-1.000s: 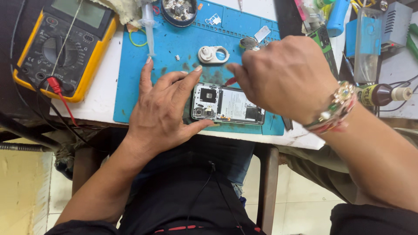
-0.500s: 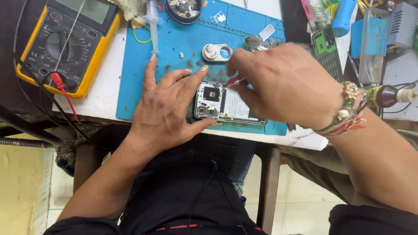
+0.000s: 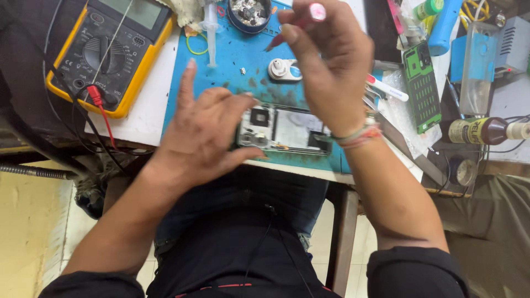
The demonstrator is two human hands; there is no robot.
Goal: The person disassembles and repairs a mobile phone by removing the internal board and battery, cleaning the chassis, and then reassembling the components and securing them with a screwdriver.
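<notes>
An opened smartphone with bare circuit board and silver shielding (image 3: 284, 129) lay on the blue work mat (image 3: 232, 55), long axis running left-right, camera end leftward. The left hand (image 3: 201, 138) steadied that end, fingers spread. The right hand (image 3: 328, 72), on the phone earlier, had lifted above it, fingertips pinching a pink-capped red tool (image 3: 309, 15).

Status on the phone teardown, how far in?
Done: the phone lies open on the blue mat, back cover off, board and camera module exposed. In hand: the left hand steadies its left end, and the right hand is raised above it holding a pink-capped tool. Left: the internals look in place, nothing lifted out beside it.
</notes>
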